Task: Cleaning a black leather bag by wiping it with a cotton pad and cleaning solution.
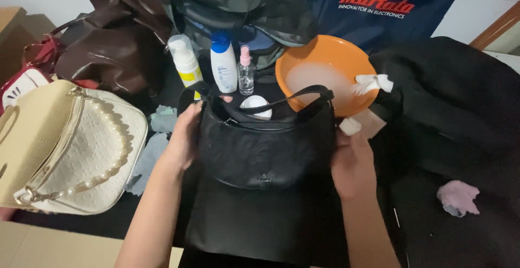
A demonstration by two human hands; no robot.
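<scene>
Dim, soft indoor light falls from above and ahead, with no hard shadows. The black bag [265,149] and dark cloth [449,111] lose nearly all detail. The cream bag [70,149] and orange bowl [325,70] show clearly, with mild sheen on the bowl. Focus is slightly soft throughout, and edges bend a little.

Right hand's fingers [346,138] hidden behind the black handbag [265,149]; cream bag [65,149] cut off at left edge.

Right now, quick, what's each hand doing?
Left hand: closed on the left edge of the black leather shoulder bag.
Right hand: gripping the bag's right side, with a small white pad at its fingertips.
</scene>
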